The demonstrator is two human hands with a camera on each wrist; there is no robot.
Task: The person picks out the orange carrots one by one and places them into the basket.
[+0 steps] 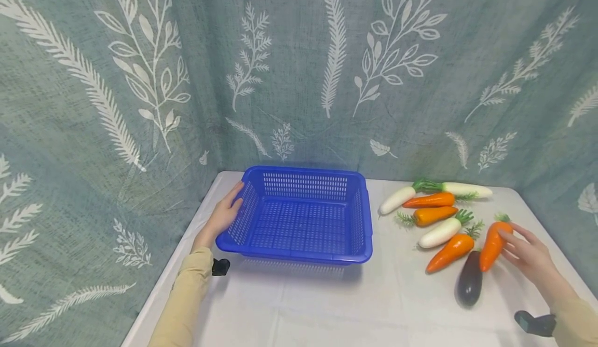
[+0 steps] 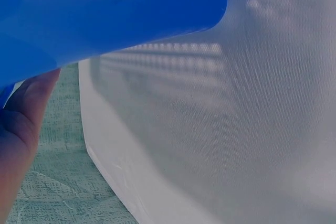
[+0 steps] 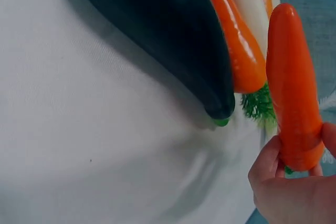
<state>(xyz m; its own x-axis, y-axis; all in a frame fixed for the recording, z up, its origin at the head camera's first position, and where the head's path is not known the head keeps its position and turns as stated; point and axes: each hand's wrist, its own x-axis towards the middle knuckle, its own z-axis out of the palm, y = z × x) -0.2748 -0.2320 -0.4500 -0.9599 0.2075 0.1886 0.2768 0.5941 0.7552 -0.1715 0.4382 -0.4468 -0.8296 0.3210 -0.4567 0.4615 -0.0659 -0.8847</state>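
A desk (image 1: 327,305) under a white cloth (image 1: 289,316) stands in a corner, hung on both sides with grey-green curtains (image 1: 289,66) (printed with white leaves and ferns), evenly lit.

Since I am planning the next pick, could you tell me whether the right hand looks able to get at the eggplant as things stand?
Probably yes: the eggplant lies uncovered beside the right hand, but that hand already holds a carrot.
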